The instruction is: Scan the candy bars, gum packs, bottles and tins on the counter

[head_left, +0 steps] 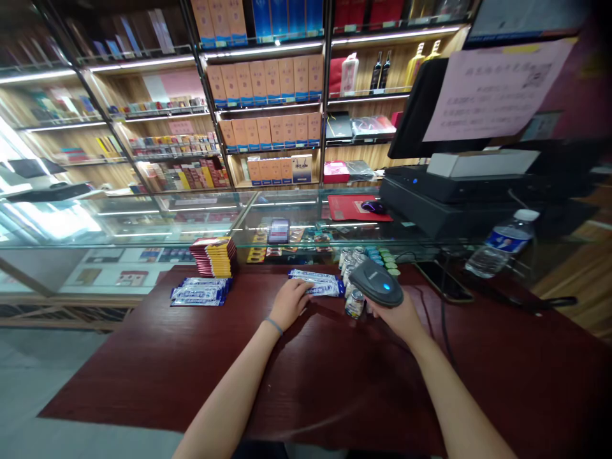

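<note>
My right hand is wrapped around a dark grey barcode scanner with a lit blue spot on its top. Below the scanner's head stands a small jar with a light lid, and more such jars are partly covered by it. My left hand, palm down, touches the left part of a pile of blue-and-white packets; its fingers are apart. A second pile of similar packets lies further left, in front of stacked red and yellow packs.
A phone, dark cables and a water bottle are on the right. Behind the dark red table runs a glass counter bearing a mouse and a black register with monitor. Shelves of boxed goods line the wall.
</note>
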Demonstrator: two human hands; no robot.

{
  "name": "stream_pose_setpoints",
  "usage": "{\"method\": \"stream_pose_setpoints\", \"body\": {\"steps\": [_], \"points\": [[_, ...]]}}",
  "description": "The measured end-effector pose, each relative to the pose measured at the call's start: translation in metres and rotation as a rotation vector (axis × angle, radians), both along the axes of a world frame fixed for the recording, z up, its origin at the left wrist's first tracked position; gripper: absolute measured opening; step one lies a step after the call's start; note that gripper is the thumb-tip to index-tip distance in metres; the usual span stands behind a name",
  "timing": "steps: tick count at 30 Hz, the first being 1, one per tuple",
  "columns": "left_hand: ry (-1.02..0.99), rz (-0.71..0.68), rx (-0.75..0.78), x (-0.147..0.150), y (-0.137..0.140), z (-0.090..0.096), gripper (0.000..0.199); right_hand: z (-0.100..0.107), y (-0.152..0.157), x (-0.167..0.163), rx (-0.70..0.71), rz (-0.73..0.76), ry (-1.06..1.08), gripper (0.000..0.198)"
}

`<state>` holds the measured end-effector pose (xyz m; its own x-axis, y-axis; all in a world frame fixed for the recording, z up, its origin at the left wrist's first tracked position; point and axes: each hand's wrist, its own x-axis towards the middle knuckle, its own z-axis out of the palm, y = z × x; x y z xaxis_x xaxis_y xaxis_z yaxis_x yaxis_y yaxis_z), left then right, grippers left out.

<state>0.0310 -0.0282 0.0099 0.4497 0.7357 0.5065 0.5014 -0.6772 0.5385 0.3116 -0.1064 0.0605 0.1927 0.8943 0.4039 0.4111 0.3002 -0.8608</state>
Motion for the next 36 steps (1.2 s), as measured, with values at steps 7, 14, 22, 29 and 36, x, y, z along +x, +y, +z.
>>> {"method": "stream_pose_setpoints", "body": {"steps": [7,14,22,29,36], "points": [[-1.037,0.078,-0.766,-0.008,0.003,0.014,0.034,0.005,-0.003,-0.013,0.001,-0.084,0.045,0.039],[-1.351,-0.014,-1.1,-0.024,0.006,0.024,0.024,0.008,-0.01,-0.035,-0.106,0.098,0.079,0.047],[-1.321,-0.007,-1.093,-0.03,0.012,0.019,0.028,-0.005,-0.005,-0.028,-0.004,0.271,-0.218,0.052],[-1.299,0.018,-1.102,-0.029,0.011,0.019,0.026,-0.009,-0.004,-0.022,-0.003,0.25,-0.255,0.051],[-1.365,-0.023,-1.116,-0.03,0.01,0.021,0.027,-0.013,0.0,-0.024,-0.037,0.221,-0.166,0.05]]}}
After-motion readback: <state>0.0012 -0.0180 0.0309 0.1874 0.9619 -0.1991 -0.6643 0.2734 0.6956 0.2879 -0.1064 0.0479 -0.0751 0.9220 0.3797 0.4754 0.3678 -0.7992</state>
